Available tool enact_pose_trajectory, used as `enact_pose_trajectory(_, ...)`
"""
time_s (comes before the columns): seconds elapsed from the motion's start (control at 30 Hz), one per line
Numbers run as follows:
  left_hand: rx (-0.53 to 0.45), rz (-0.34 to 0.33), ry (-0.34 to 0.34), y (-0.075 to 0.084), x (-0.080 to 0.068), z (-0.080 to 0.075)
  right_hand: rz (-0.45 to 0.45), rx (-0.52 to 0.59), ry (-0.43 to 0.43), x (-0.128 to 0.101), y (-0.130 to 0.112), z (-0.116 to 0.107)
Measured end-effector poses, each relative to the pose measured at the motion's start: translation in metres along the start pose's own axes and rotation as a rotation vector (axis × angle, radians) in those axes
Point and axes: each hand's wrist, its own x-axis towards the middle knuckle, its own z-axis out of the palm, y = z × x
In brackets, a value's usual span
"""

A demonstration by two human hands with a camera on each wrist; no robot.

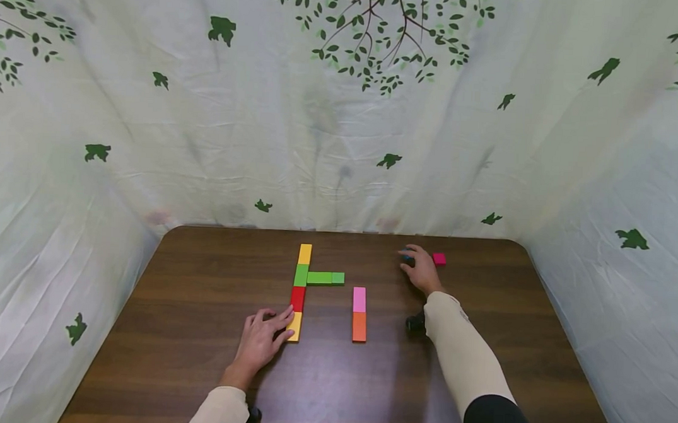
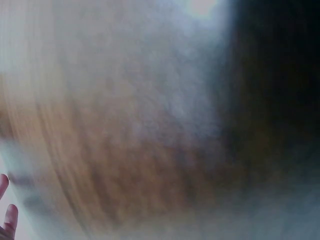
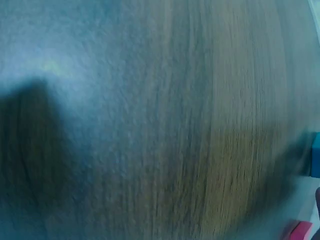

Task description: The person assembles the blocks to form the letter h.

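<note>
The right hand curled over a small blue wooden block, apparently picking it up. The left hand lay flat, fingers touching the near yellow wooden block of the coloured line. Lifting it cleanly came next.

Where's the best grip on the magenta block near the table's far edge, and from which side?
Pinch the magenta block across its left and right faces, coming straight down from above. It lies flat and low on the table, with both sides free; the right hand sits just left of it, apart, so approach is likely unobstructed.

Cream long sleeves on both arms, black wrist-mounted cameras.
</note>
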Motion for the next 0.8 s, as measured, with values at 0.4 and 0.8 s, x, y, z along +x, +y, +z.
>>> enact_pose_trajectory(0.4, -0.003, -0.007, 0.003, 0.0, -0.001, -0.001, -0.049, -0.037, -0.038, 0.002, 0.005, 0.001)
enact_pose_trajectory(0.8, -0.005, -0.006, -0.003, 0.0, 0.0, 0.0, -0.081, -0.054, 0.031, -0.011, 0.002, 0.009)
